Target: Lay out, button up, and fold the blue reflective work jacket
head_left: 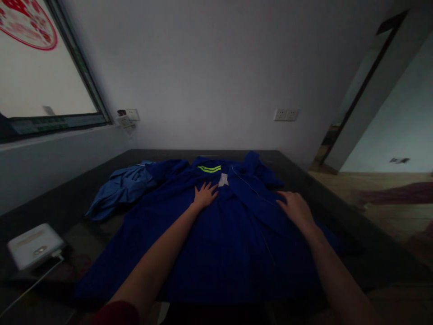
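A dark blue jacket [216,243] lies spread over the dark table, its collar end toward the wall. It has a yellow-green reflective strip [209,169] and a pale label [223,180] near the collar. My left hand [204,196] rests flat on the middle of the jacket, fingers spread, just below the label. On the right side, my right hand [297,210] touches the jacket beside its front edge. Its fingers are slightly bent, with thumb and forefinger apart. A crumpled lighter blue garment [125,187] lies at the jacket's left.
A white box-shaped device [35,246] with a cable stands on the table's left side. The dark table [338,203] meets a wall with sockets [286,114] at the back. A window [43,67] is at the left; wooden floor [338,185] shows at the right.
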Demonstrator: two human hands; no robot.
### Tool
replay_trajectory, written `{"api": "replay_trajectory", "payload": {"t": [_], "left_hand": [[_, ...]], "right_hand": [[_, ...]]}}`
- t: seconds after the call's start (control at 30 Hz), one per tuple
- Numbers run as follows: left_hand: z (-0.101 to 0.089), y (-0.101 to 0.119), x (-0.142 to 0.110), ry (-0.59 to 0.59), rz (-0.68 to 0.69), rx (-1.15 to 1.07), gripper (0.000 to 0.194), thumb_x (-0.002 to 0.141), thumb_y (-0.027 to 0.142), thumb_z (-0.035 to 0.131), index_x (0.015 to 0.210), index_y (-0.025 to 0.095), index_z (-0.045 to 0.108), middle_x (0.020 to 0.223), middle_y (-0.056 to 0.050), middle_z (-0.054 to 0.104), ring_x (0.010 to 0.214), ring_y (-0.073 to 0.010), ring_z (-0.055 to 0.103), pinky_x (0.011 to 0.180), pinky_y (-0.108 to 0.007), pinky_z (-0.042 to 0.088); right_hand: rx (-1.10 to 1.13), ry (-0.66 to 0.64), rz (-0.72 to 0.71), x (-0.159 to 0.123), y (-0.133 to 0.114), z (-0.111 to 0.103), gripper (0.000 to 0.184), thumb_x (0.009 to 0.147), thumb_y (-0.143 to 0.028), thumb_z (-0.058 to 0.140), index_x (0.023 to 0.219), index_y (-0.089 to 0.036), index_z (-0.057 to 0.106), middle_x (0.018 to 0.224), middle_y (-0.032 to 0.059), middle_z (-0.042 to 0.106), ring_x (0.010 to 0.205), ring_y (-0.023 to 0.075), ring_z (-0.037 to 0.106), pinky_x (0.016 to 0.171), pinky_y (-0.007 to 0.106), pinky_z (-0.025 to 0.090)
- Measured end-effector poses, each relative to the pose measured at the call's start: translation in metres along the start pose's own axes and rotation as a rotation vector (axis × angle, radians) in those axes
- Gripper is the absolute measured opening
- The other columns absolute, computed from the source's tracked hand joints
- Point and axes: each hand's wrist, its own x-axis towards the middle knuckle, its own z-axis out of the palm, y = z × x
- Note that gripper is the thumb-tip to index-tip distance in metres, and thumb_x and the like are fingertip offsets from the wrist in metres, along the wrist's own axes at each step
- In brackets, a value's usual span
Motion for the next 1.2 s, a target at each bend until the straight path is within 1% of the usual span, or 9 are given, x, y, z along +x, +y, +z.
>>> {"api": "replay_trajectory", "payload": {"t": [0.07, 0.17, 0.4, 0.6, 0.73, 0.83, 0.93, 1.07, 1.2], "left_hand": [[0.000, -0.003, -0.004, -0.015, 0.025, 0.001, 0.051, 0.093, 0.053, 0.025, 0.141, 0.036, 0.033, 0.152, -0.004, 0.027, 0.140, -0.0330, 0.017, 0.102, -0.071, 0.012], [0.000, -0.006, -0.009, -0.018, 0.063, -0.003, 0.052, 0.093, 0.054, 0.026, 0.141, 0.037, 0.032, 0.152, -0.004, 0.028, 0.140, -0.0326, 0.017, 0.102, -0.071, 0.013], [-0.003, -0.005, -0.014, 0.014, 0.060, -0.038, 0.051, 0.092, 0.052, 0.032, 0.140, 0.036, 0.034, 0.149, -0.006, 0.033, 0.139, -0.0313, 0.020, 0.104, -0.068, 0.014], [-0.001, -0.006, -0.014, 0.028, 0.054, -0.044, 0.049, 0.092, 0.050, 0.035, 0.138, 0.035, 0.037, 0.149, -0.006, 0.034, 0.139, -0.0309, 0.021, 0.104, -0.068, 0.013], [-0.002, -0.006, -0.014, 0.027, 0.052, -0.052, 0.050, 0.092, 0.050, 0.036, 0.139, 0.035, 0.036, 0.148, -0.007, 0.034, 0.139, -0.0308, 0.021, 0.104, -0.068, 0.013], [-0.002, -0.005, -0.014, 0.035, 0.058, -0.056, 0.049, 0.092, 0.050, 0.035, 0.138, 0.035, 0.038, 0.148, -0.007, 0.035, 0.138, -0.0313, 0.022, 0.103, -0.069, 0.013], [-0.003, -0.004, -0.015, 0.051, 0.057, -0.061, 0.047, 0.091, 0.049, 0.037, 0.136, 0.034, 0.040, 0.146, -0.007, 0.037, 0.138, -0.0320, 0.024, 0.103, -0.069, 0.014], [-0.005, -0.001, -0.016, 0.120, 0.072, -0.085, 0.044, 0.089, 0.040, 0.045, 0.132, 0.030, 0.045, 0.145, -0.008, 0.039, 0.137, -0.0289, 0.027, 0.107, -0.063, 0.017], [-0.012, 0.005, -0.012, 0.235, 0.166, -0.241, 0.040, 0.086, 0.022, 0.047, 0.126, 0.024, 0.051, 0.138, -0.008, 0.046, 0.130, -0.0226, 0.039, 0.112, -0.049, 0.023]], "right_hand": [[-0.150, -0.043, 0.114, 0.008, 0.030, 0.011, 0.039, 0.088, -0.027, 0.051, 0.123, -0.010, 0.058, 0.118, 0.0179, 0.061, 0.110, 0.0320, 0.053, 0.089, 0.044, 0.044], [-0.251, -0.108, 0.151, 0.009, 0.050, 0.024, 0.041, 0.087, -0.032, 0.053, 0.122, -0.011, 0.059, 0.116, 0.0178, 0.061, 0.108, 0.0333, 0.052, 0.083, 0.042, 0.045], [-0.360, -0.136, 0.179, 0.011, 0.045, 0.029, 0.045, 0.088, -0.040, 0.050, 0.121, -0.011, 0.058, 0.117, 0.0203, 0.059, 0.111, 0.0352, 0.050, 0.081, 0.043, 0.044], [-0.265, -0.246, 0.222, 0.019, 0.047, 0.025, 0.036, 0.086, -0.034, 0.052, 0.116, -0.016, 0.062, 0.113, 0.0156, 0.064, 0.112, 0.0348, 0.054, 0.088, 0.050, 0.040], [-0.018, -0.302, 0.154, 0.016, 0.056, 0.004, 0.039, 0.077, -0.033, 0.059, 0.111, -0.014, 0.063, 0.115, 0.0162, 0.064, 0.107, 0.0310, 0.058, 0.093, 0.044, 0.041], [0.249, -0.363, 0.004, 0.001, 0.064, -0.024, 0.042, 0.072, -0.040, 0.061, 0.105, -0.016, 0.064, 0.113, 0.0145, 0.065, 0.105, 0.0302, 0.059, 0.093, 0.039, 0.044], [0.461, -0.450, -0.037, -0.023, 0.061, -0.056, 0.051, 0.070, -0.049, 0.063, 0.111, -0.018, 0.061, 0.116, 0.0129, 0.063, 0.109, 0.0308, 0.058, 0.095, 0.040, 0.045], [0.672, -0.627, -0.033, -0.049, 0.036, -0.089, 0.070, 0.072, -0.049, 0.066, 0.132, -0.021, 0.046, 0.126, 0.0120, 0.058, 0.116, 0.0288, 0.055, 0.097, 0.041, 0.045], [0.796, -0.749, -0.163, -0.058, -0.014, -0.095, 0.081, 0.076, -0.048, 0.063, 0.145, -0.024, 0.028, 0.133, 0.0109, 0.052, 0.119, 0.0259, 0.052, 0.099, 0.043, 0.043]]}}
